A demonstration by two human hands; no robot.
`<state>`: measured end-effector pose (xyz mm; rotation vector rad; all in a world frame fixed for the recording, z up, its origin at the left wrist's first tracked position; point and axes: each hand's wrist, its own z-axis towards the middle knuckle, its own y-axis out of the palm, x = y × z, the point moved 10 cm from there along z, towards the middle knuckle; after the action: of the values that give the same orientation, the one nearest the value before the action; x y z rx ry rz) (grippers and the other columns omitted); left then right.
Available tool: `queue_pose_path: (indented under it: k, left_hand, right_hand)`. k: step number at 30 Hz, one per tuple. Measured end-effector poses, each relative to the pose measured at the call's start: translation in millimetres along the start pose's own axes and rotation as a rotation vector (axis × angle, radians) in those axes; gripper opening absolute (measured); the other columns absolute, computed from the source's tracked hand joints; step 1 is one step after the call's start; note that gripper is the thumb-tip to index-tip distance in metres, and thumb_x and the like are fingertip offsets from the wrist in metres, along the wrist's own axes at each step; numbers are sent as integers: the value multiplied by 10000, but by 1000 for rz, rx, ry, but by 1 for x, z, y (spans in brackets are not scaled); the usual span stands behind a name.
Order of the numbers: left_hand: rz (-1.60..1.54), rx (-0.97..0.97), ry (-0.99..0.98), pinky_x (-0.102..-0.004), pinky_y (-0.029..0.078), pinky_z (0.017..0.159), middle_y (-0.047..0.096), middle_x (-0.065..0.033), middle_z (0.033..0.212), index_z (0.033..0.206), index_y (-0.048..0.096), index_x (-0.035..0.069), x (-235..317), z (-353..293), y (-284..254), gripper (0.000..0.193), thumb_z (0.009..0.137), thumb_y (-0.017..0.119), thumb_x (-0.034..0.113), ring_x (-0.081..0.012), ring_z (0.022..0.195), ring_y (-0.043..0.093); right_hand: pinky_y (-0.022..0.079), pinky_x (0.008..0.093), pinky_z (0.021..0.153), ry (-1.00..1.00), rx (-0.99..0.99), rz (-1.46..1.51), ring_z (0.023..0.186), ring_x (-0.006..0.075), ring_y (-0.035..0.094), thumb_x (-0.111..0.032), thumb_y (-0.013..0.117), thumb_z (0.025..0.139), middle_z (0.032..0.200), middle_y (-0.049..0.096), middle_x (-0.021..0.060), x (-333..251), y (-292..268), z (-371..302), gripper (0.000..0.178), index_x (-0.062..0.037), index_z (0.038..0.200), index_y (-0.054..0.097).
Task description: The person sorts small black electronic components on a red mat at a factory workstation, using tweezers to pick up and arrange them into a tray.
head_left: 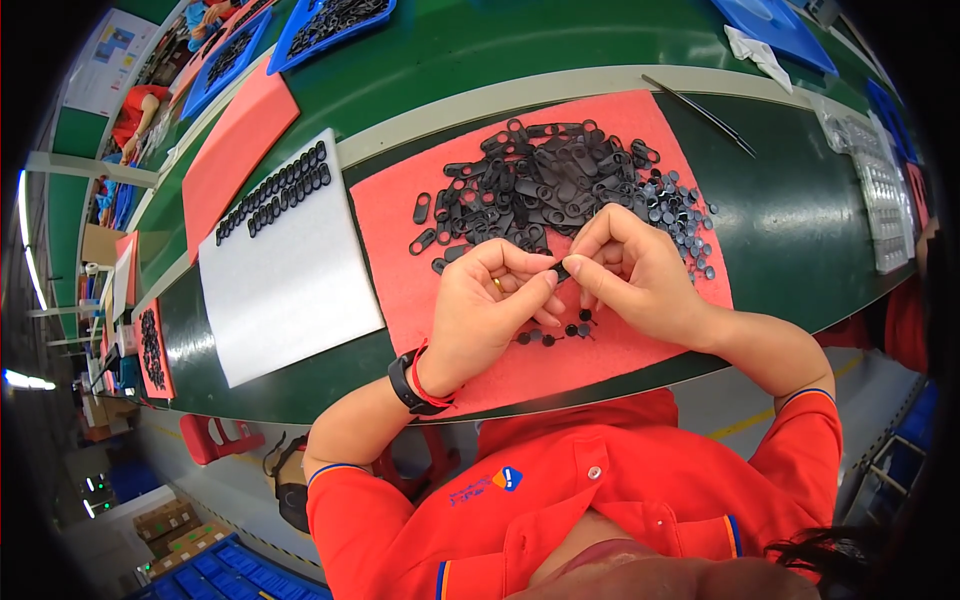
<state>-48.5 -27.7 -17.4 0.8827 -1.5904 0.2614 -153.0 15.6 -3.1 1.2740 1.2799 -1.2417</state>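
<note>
Pinching one small black part [562, 268] between both hands above the red mat [400, 250].

Left hand [480, 310] and right hand [640, 270] meet fingertip to fingertip, thumbs and forefingers pressed onto the part. Just beyond lies a heap of black oval tabs [540, 190]; small dark rings [680, 215] sit to its right; white foam sheet [285, 280] with a row of tabs lies left.

Green workbench [790, 230] runs across the view, and a red mat [420, 260] sits at its middle. Left of the mat, touching it, lies a white foam sheet [290, 290]. Beyond that, another red pad [235, 150]. Right of the mat: black tweezers [700, 112] and clear blister trays [880, 200].
</note>
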Motion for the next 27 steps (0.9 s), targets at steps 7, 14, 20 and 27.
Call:
queue_pose_path:
  k: [7,14,20,27]
  left_hand:
    - [2,-10,-1,-213,529,572,634,-93,763,936,560,-29,-1,0,1,83,871,576,19,-118,658,634]
    - [19,-6,5,-215,530,563,630,-90,782,924,563,-26,0,-1,0,70,864,579,7,-111,656,630]
    - [19,-19,-43,-214,518,536,631,-81,729,904,568,-20,-3,-3,4,58,861,587,13,-108,606,623]
    - [34,-17,-74,-215,519,515,627,-77,711,900,571,-27,-5,-3,5,64,857,594,14,-104,596,619]
  right_hand:
    - [475,203,521,37,27,87,615,79,581,-41,554,889,825,569,54,-1,0,-1,108,6,930,466]
    - [432,200,469,202,-138,16,581,58,560,-69,552,888,738,588,33,4,7,-3,115,19,957,527]
    - [399,179,479,141,-121,-88,565,22,519,-54,568,856,714,578,3,6,6,-2,63,2,871,543]
    - [391,178,485,169,-134,-101,578,14,509,-46,571,849,710,567,-5,8,7,-2,53,-3,848,539]
